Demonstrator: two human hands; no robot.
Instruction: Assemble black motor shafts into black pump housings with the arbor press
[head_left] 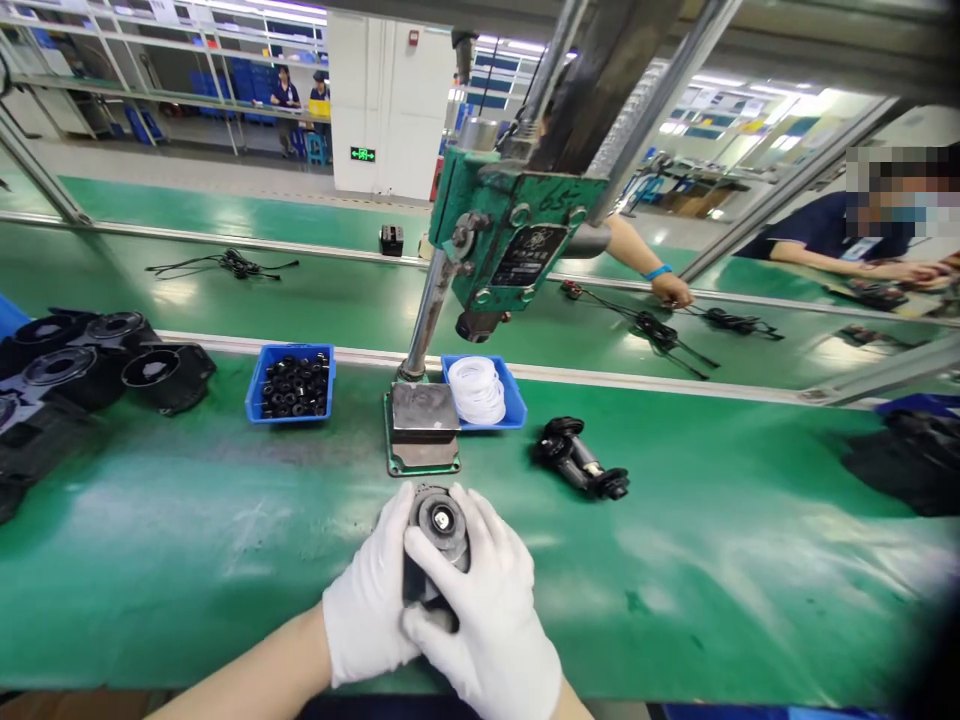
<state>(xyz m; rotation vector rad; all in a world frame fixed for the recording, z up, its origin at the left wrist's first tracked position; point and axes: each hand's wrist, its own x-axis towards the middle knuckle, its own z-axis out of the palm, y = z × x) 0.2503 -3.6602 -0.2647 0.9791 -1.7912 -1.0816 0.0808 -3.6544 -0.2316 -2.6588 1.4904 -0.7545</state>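
Note:
Both of my hands wear white gloves and close around one dark, round-topped housing (pixel 442 518) low in the middle of the bench. Its top shows a ring with a small pale centre. My left hand (pixel 371 585) grips its left side. My right hand (pixel 487 600) wraps its right side, with a finger across the front. The lower part of the housing is mostly hidden by the gloves. Just beyond it stands the metal base block (pixel 425 410) of a green press (pixel 517 235), whose ram hangs above the bench.
Behind are a blue bin of small black parts (pixel 294 385) and a blue bin of white rings (pixel 480 390). A black and silver assembly (pixel 581 460) lies to the right. Black housings (pixel 97 360) crowd the left. Across the rail are cable bundles (pixel 236 263) and a co-worker's hand (pixel 671 290).

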